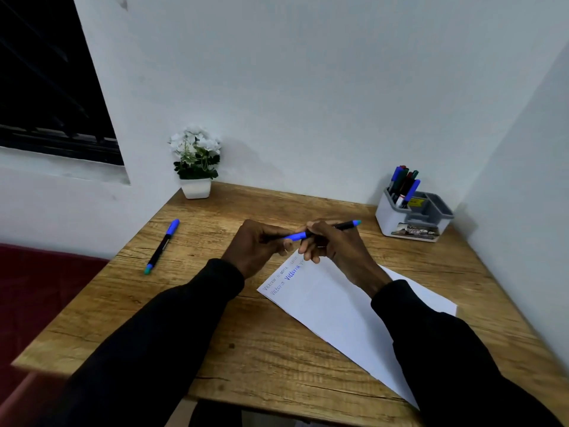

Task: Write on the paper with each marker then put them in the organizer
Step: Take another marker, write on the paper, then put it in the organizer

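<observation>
1. both hands meet in the middle of the frame, raised just above the far corner of the paper [332,306], and share one blue-capped marker [343,226].
2. the left hand [258,245] has its fingers curled round the blue cap end.
3. the right hand [334,246] grips the black barrel, and the teal tail sticks out past it toward the right.
4. the fingers hide the join, so it is hard to say whether the cap is fully seated.
5. the paper lies at an angle on the wooden counter [261,349], running from the centre toward the lower right, partly under the right sleeve [446,349].
6. lines of handwriting [284,277] in pale and blue ink show near its upper left corner.
7. a second marker [162,246] lies flat on the counter at centre left, well apart from the hands, with its blue cap pointing away from the person.
8. the organizer [412,224], white and grey, stands at the right rear corner of the counter; several markers [403,183] stand upright in its left compartment.
9. a white pot of white flowers [196,161] sits at the left rear edge against the wall.
</observation>
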